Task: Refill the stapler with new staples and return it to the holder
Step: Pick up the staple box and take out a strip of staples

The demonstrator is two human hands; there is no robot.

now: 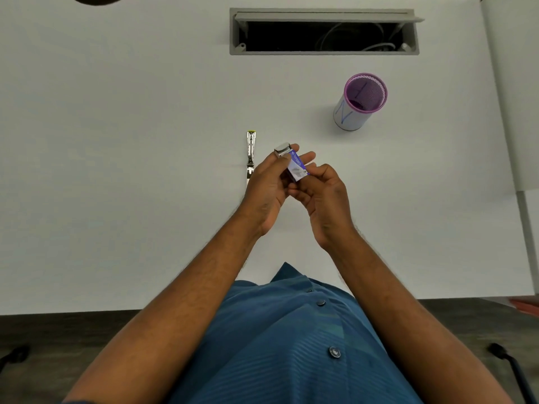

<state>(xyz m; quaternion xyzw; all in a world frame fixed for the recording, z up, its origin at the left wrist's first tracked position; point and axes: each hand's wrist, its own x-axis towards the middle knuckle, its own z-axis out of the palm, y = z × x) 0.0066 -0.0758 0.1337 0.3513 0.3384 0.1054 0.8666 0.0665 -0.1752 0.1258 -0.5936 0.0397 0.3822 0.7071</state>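
A small blue-and-white staple box (298, 168) is held above the white desk (116, 170) between both hands. Its inner tray of staples (282, 149) is slid partly out at the far end. My left hand (269, 182) grips the box from the left, with the thumb by the tray. My right hand (323, 193) pinches the box's near end. The stapler (250, 153) lies opened out flat on the desk just left of my left hand, its near end hidden behind that hand. The purple mesh holder (360, 102) stands upright to the far right.
An open cable hatch (325, 32) with wires inside is set into the desk at the back. The desk's front edge runs just ahead of my torso, and a partition panel (513, 97) borders the right side.
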